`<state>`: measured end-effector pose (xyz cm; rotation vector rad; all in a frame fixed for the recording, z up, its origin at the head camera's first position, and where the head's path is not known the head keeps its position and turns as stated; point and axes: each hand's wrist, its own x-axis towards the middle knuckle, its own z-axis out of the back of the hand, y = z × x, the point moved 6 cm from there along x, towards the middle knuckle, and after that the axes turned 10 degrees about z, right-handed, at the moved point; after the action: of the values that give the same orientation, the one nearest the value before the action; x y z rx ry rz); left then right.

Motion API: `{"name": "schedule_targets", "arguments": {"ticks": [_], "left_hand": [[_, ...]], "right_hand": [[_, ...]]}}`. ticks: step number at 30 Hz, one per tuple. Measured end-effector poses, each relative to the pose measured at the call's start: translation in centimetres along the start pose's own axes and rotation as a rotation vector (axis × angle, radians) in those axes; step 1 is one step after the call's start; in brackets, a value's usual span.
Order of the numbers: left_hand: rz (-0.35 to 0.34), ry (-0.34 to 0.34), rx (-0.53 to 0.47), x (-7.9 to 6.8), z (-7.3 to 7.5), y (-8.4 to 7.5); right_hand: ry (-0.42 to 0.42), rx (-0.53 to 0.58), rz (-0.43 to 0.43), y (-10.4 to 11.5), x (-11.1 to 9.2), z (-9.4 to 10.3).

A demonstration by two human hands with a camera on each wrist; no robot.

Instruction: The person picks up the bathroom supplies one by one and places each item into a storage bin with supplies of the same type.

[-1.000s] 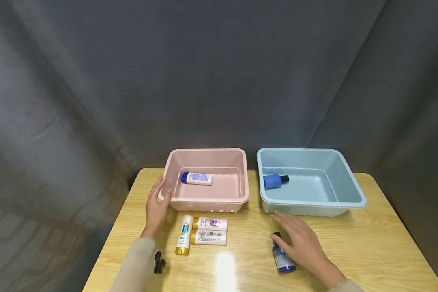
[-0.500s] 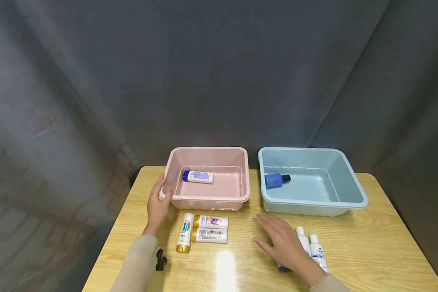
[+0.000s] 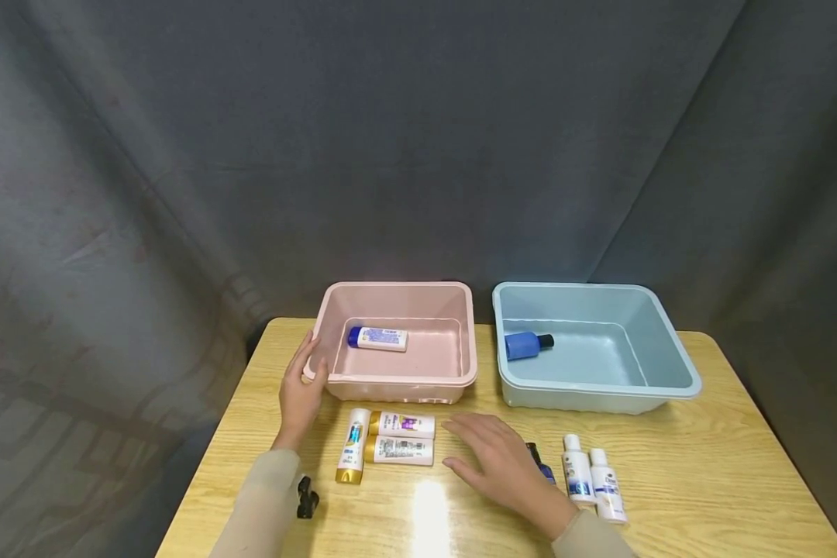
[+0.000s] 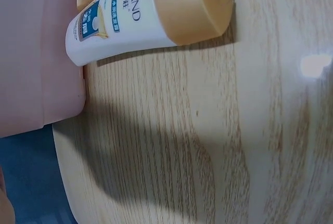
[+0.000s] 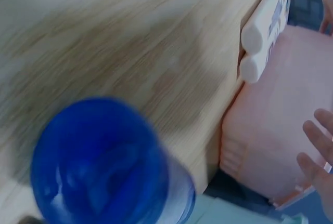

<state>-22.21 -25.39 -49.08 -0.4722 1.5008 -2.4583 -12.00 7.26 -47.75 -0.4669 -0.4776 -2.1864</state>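
Note:
My left hand (image 3: 300, 403) rests on the near left corner of a pink basin (image 3: 397, 390), thumb and fingers spread with no visible curl. Inside lies a white tube with a blue cap (image 3: 378, 339). My right hand (image 3: 491, 461) holds nothing above the table, its fingers extended to the left. Just left of its fingertips lie a white tube with purple print (image 3: 408, 425) and a white tube with small print (image 3: 403, 450), both gold-capped. A third gold-capped tube (image 3: 353, 446) lies left of them. Behind my right wrist, a dark blue bottle (image 3: 545, 470) is partly hidden.
Two white bottles lie on the right: one white bottle (image 3: 577, 469), another white bottle (image 3: 608, 486). A light blue basin (image 3: 600, 399) stands at the back right with a blue bottle (image 3: 523, 346) inside. A dark curtain (image 3: 418, 155) hangs behind the table.
My right hand has moved left from above the dark blue bottle toward the white tubes, uncovering the two white bottles on the right. My left hand has stayed at the pink basin.

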Motion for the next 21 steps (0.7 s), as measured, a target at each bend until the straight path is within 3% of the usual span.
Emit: {"name": "schedule_targets", "arguments": {"ticks": [14,21], "left_hand": [[-0.008,-0.017,0.001,0.0,0.1,0.0],[-0.005,-0.022,-0.015,0.0,0.2,-0.1]], "right_hand": [[0.063,0.079,0.014,1.8,1.8,-2.4],[0.009,0.107,0.061,2.3,2.3,-3.5]]}}
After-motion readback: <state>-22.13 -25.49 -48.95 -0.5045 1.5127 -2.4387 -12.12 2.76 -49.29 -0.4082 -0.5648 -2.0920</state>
